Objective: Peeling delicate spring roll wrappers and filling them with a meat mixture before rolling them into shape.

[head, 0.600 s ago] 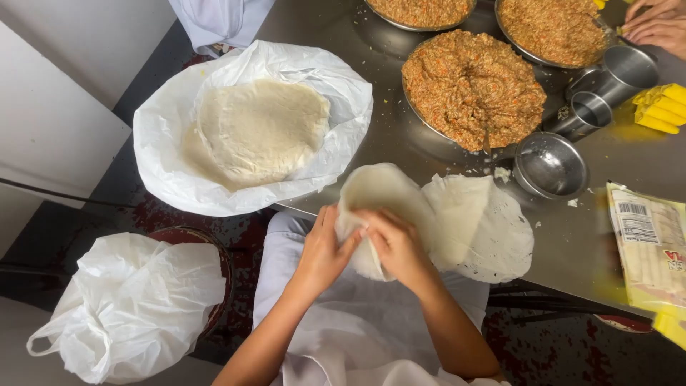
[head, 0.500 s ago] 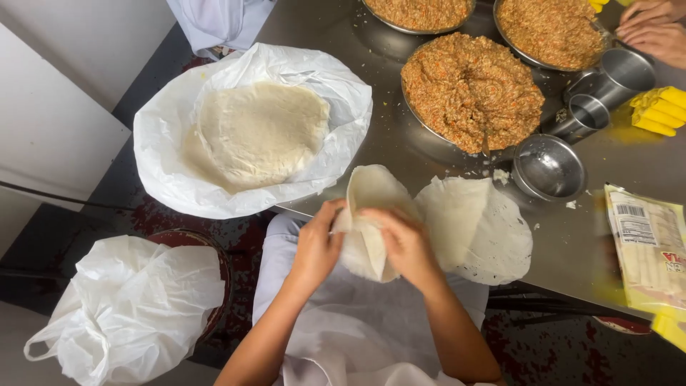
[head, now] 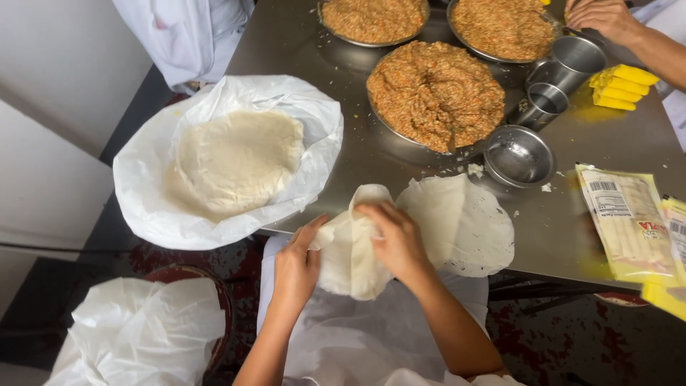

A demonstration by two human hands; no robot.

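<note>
Matt floury dough sheet (head: 351, 254), brushed steel table (head: 314, 39), crinkled glossy plastic bag (head: 146, 193)

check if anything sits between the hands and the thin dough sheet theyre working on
Nothing visible does. The left hand and the right hand both already grip the thin dough sheet directly at the near edge of the steel table. More sheets lie just beyond it, to the right.
</note>
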